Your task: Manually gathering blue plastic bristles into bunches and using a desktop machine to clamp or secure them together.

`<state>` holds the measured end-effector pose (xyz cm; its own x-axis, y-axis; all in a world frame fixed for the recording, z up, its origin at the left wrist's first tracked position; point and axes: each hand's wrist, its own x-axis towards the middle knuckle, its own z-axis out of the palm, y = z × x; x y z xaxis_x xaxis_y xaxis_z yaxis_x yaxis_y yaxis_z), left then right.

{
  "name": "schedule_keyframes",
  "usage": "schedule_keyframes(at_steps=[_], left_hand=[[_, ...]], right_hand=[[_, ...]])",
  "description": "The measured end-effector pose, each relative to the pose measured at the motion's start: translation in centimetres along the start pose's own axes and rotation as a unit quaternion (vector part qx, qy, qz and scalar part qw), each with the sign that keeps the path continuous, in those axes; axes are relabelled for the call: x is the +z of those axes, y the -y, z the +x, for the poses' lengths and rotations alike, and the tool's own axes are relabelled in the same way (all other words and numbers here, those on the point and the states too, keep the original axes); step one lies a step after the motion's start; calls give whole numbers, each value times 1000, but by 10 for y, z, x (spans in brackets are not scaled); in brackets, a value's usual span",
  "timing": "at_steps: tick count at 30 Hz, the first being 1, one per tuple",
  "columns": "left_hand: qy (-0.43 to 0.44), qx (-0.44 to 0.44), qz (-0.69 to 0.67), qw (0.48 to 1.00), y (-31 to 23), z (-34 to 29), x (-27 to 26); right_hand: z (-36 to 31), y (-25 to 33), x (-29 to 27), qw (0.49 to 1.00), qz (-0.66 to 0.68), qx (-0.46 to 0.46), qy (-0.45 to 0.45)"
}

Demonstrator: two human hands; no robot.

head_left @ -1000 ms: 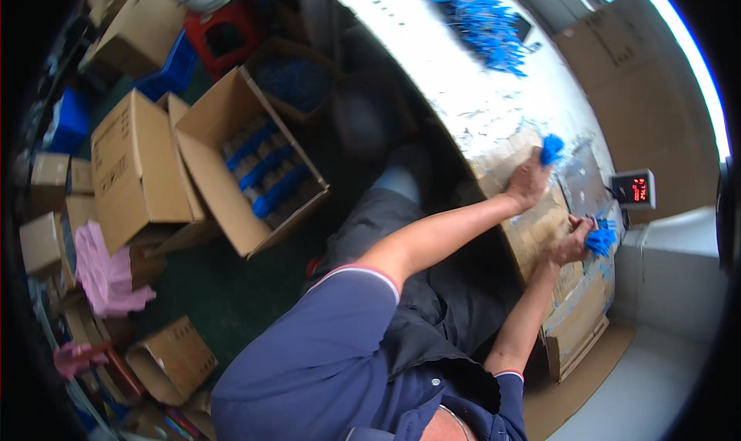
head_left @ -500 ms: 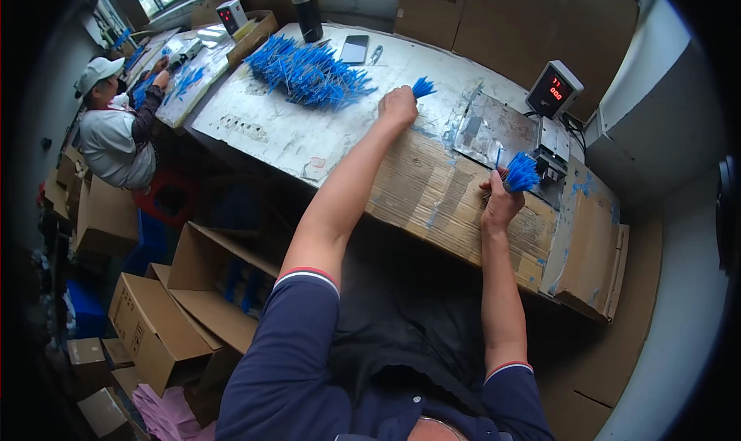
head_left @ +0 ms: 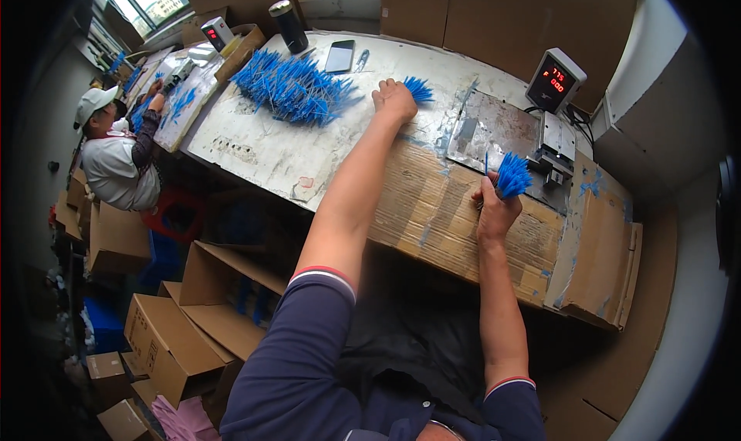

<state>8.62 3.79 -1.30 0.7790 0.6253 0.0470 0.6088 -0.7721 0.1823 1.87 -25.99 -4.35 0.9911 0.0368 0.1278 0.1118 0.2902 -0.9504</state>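
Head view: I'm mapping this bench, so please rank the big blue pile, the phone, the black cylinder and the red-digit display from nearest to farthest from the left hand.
From the left hand, closed on a small blue bundle:
1. Big pile of thin blue pieces, just to its left.
2. Dark flat phone, beyond it, slightly left.
3. Black cylindrical bottle, at the far left edge.
4. Grey box with red-digit display, away to the right.

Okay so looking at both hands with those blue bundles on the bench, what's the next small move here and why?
Probably bring the left hand back toward the scale plate. It is closed on a small blue bundle just beside the big blue pile, while the right hand holds another bundle at the plate's near edge.
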Motion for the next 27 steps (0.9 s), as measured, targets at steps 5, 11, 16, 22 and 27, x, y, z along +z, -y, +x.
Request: schedule_keyframes(at_steps=[5, 11, 16, 22, 27], left_hand=[[31, 60, -28, 997, 24, -17, -36], [-305, 211, -264, 890, 80, -158, -46], [-331, 190, -275, 883, 146, -373, -38], [-55, -281, -329, 900, 252, -575, 99], [152, -366, -356, 846, 295, -674, 234]], right_hand=[[1, -8, 3, 1000, 12, -5, 11], [2, -13, 8, 1000, 22, -1, -3], [-2, 1, 4, 1000, 11, -14, 6], [19, -16, -23, 999, -29, -29, 12], [19, -37, 0, 998, -1, -10, 67]])
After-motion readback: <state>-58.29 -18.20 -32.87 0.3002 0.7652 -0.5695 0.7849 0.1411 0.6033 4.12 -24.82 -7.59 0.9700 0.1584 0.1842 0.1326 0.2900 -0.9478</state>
